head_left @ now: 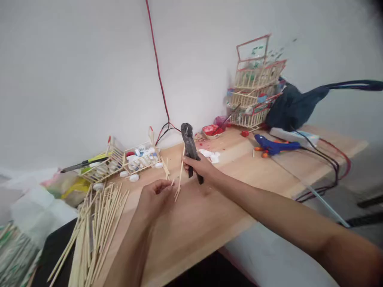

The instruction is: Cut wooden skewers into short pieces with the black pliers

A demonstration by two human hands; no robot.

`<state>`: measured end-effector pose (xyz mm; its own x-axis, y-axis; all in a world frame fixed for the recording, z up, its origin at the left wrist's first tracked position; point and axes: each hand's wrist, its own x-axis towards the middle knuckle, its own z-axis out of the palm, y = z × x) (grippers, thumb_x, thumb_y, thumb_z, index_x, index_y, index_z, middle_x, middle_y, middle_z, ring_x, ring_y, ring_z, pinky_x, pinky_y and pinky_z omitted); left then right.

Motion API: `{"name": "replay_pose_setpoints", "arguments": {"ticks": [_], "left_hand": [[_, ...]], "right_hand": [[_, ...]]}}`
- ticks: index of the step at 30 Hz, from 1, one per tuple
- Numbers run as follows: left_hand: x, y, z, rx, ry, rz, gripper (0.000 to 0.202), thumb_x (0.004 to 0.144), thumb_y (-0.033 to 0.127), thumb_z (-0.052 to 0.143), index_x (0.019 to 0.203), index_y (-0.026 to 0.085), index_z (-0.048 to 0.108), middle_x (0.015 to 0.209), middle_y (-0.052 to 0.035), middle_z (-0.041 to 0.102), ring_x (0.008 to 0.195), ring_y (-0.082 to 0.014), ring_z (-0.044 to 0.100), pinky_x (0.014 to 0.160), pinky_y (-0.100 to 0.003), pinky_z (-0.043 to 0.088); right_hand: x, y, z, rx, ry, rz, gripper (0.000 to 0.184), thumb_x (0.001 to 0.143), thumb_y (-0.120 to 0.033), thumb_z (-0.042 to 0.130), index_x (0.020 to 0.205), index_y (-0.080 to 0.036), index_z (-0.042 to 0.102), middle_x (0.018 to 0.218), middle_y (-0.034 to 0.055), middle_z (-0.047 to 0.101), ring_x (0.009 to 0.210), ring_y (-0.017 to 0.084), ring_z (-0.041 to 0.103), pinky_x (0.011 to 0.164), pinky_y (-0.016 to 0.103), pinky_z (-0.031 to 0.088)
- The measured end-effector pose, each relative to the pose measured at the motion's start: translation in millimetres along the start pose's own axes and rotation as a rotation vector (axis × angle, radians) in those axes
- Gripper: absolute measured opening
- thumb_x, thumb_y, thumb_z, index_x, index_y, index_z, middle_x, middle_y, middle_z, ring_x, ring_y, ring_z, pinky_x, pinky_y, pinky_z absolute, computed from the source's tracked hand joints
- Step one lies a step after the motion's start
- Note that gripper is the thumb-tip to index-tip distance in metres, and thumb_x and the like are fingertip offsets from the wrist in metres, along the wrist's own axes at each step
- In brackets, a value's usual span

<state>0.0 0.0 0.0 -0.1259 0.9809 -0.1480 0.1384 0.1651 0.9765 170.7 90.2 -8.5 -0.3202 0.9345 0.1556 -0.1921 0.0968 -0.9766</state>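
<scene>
My right hand grips the handles of dark pliers, whose jaws point up above the wooden board. My left hand pinches a thin wooden stick near its lower end; the stick runs up toward the pliers. A second short stick stands just left of it. Both hands hover over the middle of the board.
A heap of long wooden sticks lies at the left. A small stick basket with bottle caps sits behind it. Stacked stick baskets, a blue glue gun, a red dish, cables and a dark cloth fill the right.
</scene>
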Motion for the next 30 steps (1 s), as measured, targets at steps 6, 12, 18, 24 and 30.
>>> {"name": "replay_pose_setpoints", "arguments": {"ticks": [6,12,18,24,30], "left_hand": [[-8.9,5.7,8.3,-0.297,-0.221,-0.139,0.037,0.062,0.04,0.08,0.074,0.014,0.058,0.069,-0.0026,0.067,0.062,-0.0098,0.06,0.058,-0.02,0.044],[-13.1,9.9,11.5,-0.262,-0.201,-0.237,0.04,0.063,0.043,0.08,0.083,0.015,0.057,0.086,-0.0113,0.075,0.079,-0.0195,0.071,0.067,-0.025,0.051],[-15.7,11.4,12.6,-0.251,-0.254,-0.249,0.04,0.065,0.038,0.08,0.092,0.013,0.066,0.09,-0.012,0.075,0.081,-0.019,0.071,0.069,-0.024,0.052],[-15.2,9.3,13.4,-0.252,-0.269,-0.223,0.034,0.064,0.035,0.081,0.088,0.013,0.068,0.085,-0.0094,0.076,0.078,-0.0166,0.071,0.07,-0.023,0.052],[-13.4,7.4,14.1,-0.272,-0.242,-0.211,0.036,0.063,0.036,0.081,0.087,0.013,0.069,0.085,-0.0095,0.076,0.077,-0.0164,0.071,0.069,-0.022,0.052]], "right_hand": [[-3.7,2.8,1.3,-0.049,-0.022,-0.024,0.03,0.078,-0.043,0.06,0.067,-0.017,0.049,0.056,-0.0036,0.049,0.049,0.009,0.046,0.048,0.023,0.038],[-5.9,5.0,2.1,-0.099,-0.036,-0.052,0.028,0.081,-0.042,0.058,0.07,-0.018,0.048,0.055,-0.0047,0.048,0.049,0.009,0.045,0.049,0.023,0.039],[-8.4,5.0,3.2,-0.148,-0.04,-0.066,0.029,0.081,-0.043,0.059,0.07,-0.018,0.048,0.055,-0.0047,0.049,0.05,0.009,0.045,0.05,0.023,0.039],[-8.1,6.6,3.4,-0.165,-0.011,-0.07,0.029,0.081,-0.043,0.058,0.071,-0.019,0.048,0.055,-0.0048,0.049,0.05,0.01,0.045,0.05,0.023,0.038],[-9.1,5.4,3.2,-0.213,-0.081,-0.08,0.03,0.082,-0.044,0.057,0.069,-0.018,0.048,0.055,-0.0043,0.049,0.051,0.01,0.046,0.051,0.023,0.039]]}}
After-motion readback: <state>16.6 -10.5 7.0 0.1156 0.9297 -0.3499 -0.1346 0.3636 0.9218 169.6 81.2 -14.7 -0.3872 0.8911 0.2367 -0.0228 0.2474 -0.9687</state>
